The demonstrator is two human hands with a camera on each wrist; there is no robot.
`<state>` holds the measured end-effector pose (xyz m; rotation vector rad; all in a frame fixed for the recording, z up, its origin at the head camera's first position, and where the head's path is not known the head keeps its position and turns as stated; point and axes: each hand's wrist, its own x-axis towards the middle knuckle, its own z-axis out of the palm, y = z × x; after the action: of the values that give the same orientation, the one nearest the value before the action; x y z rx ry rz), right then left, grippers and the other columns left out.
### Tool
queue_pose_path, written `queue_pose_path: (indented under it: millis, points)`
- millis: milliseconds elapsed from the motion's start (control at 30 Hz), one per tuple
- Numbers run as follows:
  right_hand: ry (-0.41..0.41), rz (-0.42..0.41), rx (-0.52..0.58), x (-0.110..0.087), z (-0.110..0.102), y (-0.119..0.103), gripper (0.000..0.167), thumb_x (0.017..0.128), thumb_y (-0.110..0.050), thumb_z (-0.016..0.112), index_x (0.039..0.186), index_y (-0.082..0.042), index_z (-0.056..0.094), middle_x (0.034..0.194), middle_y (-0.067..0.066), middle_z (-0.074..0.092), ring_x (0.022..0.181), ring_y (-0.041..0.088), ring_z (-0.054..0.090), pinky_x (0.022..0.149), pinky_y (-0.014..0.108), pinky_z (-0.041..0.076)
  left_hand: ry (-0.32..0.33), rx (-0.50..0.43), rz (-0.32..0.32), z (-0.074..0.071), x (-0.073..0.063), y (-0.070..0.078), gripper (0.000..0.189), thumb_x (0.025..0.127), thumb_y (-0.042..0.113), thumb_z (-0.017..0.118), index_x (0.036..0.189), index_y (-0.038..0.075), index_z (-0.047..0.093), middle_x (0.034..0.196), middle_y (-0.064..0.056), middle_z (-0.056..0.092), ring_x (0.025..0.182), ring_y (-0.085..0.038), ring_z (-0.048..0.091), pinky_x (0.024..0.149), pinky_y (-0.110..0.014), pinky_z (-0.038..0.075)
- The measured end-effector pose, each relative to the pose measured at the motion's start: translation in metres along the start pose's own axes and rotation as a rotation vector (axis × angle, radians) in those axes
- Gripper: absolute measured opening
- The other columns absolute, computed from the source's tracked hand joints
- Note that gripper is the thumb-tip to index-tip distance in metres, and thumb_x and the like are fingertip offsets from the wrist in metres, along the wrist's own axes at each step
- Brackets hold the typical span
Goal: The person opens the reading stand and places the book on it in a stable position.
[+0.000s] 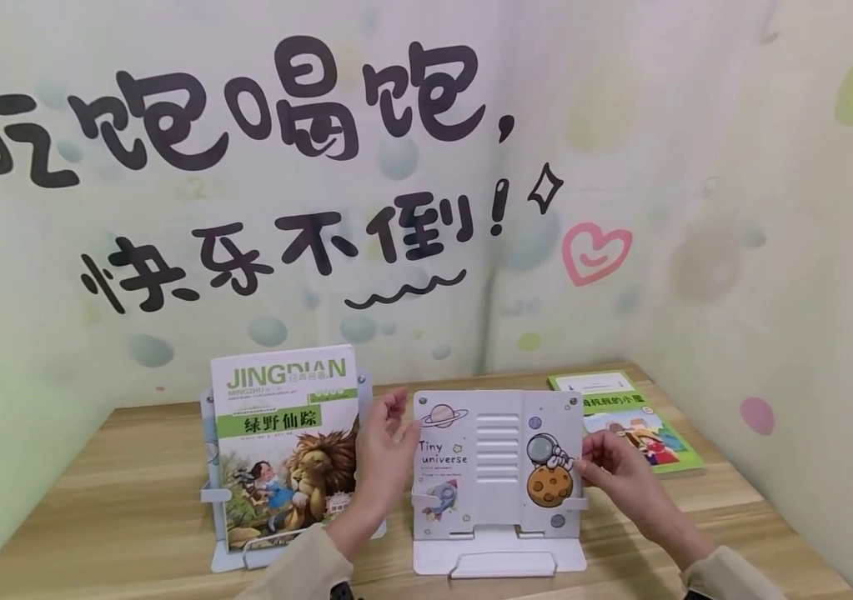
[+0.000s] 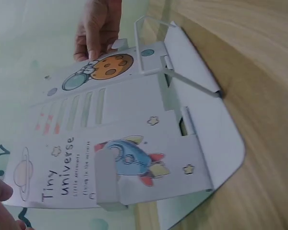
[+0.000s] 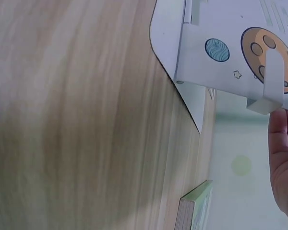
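Note:
A white book stand with space cartoons and "Tiny universe" lettering stands upright on the table, its wire support low at the front. My right hand pinches the stand's right edge, thumb at the front near the astronaut picture. Beside the upper left edge is my left hand, its fingers loosely bent; whether it touches the edge I cannot tell. In the left wrist view, part of the left hand shows at the stand's corner. The right wrist view has the right hand by the side clip.
To the left, a second stand holds a book with a lion on its cover. A green book lies flat behind and to the right. Behind the wooden table hangs a printed backdrop.

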<state>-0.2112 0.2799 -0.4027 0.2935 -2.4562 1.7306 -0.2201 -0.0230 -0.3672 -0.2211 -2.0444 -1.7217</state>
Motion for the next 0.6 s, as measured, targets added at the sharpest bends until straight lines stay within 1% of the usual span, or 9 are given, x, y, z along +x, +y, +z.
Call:
queue_pose_path:
  millis: [67, 100, 167, 267, 333, 367, 433, 500, 600]
  points:
    - [0.022, 0.007, -0.002, -0.001, 0.004, -0.001, 0.019, 0.087, 0.002, 0.060, 0.100, 0.010, 0.050, 0.089, 0.014, 0.055, 0.077, 0.007, 0.056, 0.068, 0.025, 0.056, -0.002, 0.035, 0.122, 0.005, 0.005, 0.010, 0.040, 0.081, -0.003, 0.065, 0.119, 0.001, 0.056, 0.116, -0.011, 0.056, 0.111, -0.025, 0.052, 0.100, -0.040, 0.042]
    - [0.034, 0.008, -0.004, -0.001, 0.005, -0.001, 0.018, 0.087, 0.003, 0.060, 0.100, 0.010, 0.050, 0.089, 0.014, 0.056, 0.077, 0.007, 0.056, 0.068, 0.025, 0.056, -0.019, 0.046, 0.176, 0.008, 0.008, 0.016, 0.041, 0.080, -0.003, 0.066, 0.120, 0.002, 0.056, 0.118, -0.011, 0.056, 0.113, -0.025, 0.052, 0.101, -0.040, 0.041]
    - [0.065, 0.016, -0.009, -0.003, 0.008, -0.002, 0.017, 0.086, 0.004, 0.060, 0.100, 0.010, 0.050, 0.087, 0.013, 0.056, 0.075, 0.007, 0.056, 0.067, 0.025, 0.056, -0.091, 0.070, 0.256, 0.019, 0.012, 0.027, 0.042, 0.080, -0.001, 0.067, 0.120, 0.003, 0.057, 0.120, -0.009, 0.057, 0.114, -0.023, 0.052, 0.101, -0.040, 0.040]
    - [0.112, 0.029, -0.015, -0.007, 0.014, -0.005, 0.017, 0.085, 0.005, 0.060, 0.099, 0.010, 0.051, 0.086, 0.013, 0.056, 0.074, 0.007, 0.055, 0.066, 0.024, 0.056, -0.239, 0.126, 0.307, 0.039, 0.017, 0.041, 0.038, 0.082, 0.004, 0.066, 0.119, 0.005, 0.059, 0.119, -0.007, 0.060, 0.114, -0.021, 0.053, 0.101, -0.038, 0.041]
    - [0.144, 0.040, -0.022, -0.009, 0.019, -0.008, 0.016, 0.085, 0.006, 0.061, 0.098, 0.009, 0.051, 0.085, 0.012, 0.056, 0.073, 0.007, 0.054, 0.065, 0.024, 0.055, -0.328, 0.176, 0.321, 0.052, 0.020, 0.046, 0.035, 0.083, 0.007, 0.067, 0.118, 0.007, 0.060, 0.119, -0.005, 0.061, 0.113, -0.019, 0.054, 0.100, -0.035, 0.042]
    - [0.160, 0.040, -0.026, -0.010, 0.022, -0.009, 0.016, 0.085, 0.006, 0.061, 0.097, 0.008, 0.052, 0.085, 0.012, 0.056, 0.072, 0.007, 0.054, 0.064, 0.024, 0.055, -0.360, 0.205, 0.329, 0.058, 0.022, 0.047, 0.034, 0.084, 0.009, 0.067, 0.117, 0.007, 0.060, 0.118, -0.004, 0.061, 0.113, -0.018, 0.054, 0.100, -0.033, 0.042]
    - [0.187, 0.041, -0.025, -0.012, 0.028, -0.012, 0.015, 0.084, 0.007, 0.061, 0.096, 0.007, 0.052, 0.083, 0.010, 0.056, 0.071, 0.007, 0.054, 0.063, 0.023, 0.055, -0.396, 0.264, 0.351, 0.068, 0.024, 0.048, 0.032, 0.085, 0.011, 0.067, 0.116, 0.009, 0.061, 0.117, -0.002, 0.062, 0.111, -0.016, 0.055, 0.098, -0.029, 0.043]
    - [0.205, 0.036, -0.020, -0.015, 0.033, -0.015, 0.014, 0.084, 0.008, 0.061, 0.094, 0.007, 0.052, 0.083, 0.010, 0.056, 0.070, 0.008, 0.054, 0.062, 0.024, 0.055, -0.414, 0.319, 0.385, 0.076, 0.025, 0.047, 0.029, 0.085, 0.012, 0.067, 0.113, 0.010, 0.063, 0.115, -0.002, 0.063, 0.107, -0.014, 0.056, 0.094, -0.025, 0.045]
    - [0.225, 0.047, -0.011, -0.019, 0.039, -0.018, 0.014, 0.084, 0.009, 0.060, 0.094, 0.006, 0.051, 0.085, 0.011, 0.056, 0.071, 0.009, 0.054, 0.062, 0.023, 0.054, -0.431, 0.405, 0.456, 0.082, 0.027, 0.046, 0.022, 0.086, 0.014, 0.067, 0.107, 0.012, 0.066, 0.108, 0.001, 0.064, 0.100, -0.012, 0.056, 0.088, -0.020, 0.045]
